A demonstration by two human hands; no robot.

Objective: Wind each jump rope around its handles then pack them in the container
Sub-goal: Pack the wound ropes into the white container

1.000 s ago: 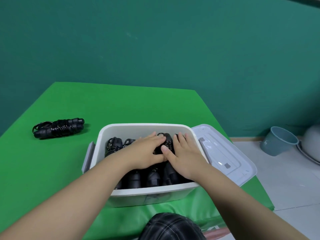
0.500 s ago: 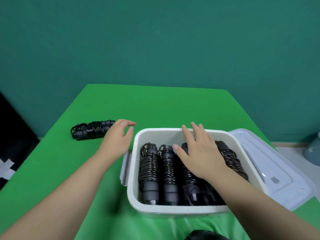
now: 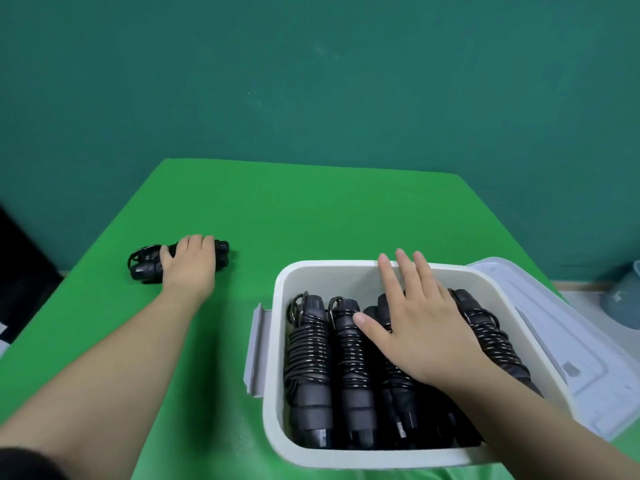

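A white container stands at the table's near right and holds several wound black jump ropes lying side by side. My right hand lies flat on the ropes in the middle of the container, fingers straight and pointing at the far wall. One more wound black jump rope lies on the green table at the left. My left hand is on top of it with the fingers curled over its far side; the hand hides the rope's middle.
The container's pale lid hangs open at its right side, and a grey latch sticks out on its left. A teal wall stands behind the table. A grey-blue bucket is on the floor at the far right.
My left hand has left the container, reached left across the table and closed over the loose rope. My right hand has stayed flat on the packed ropes. The view has swung left.
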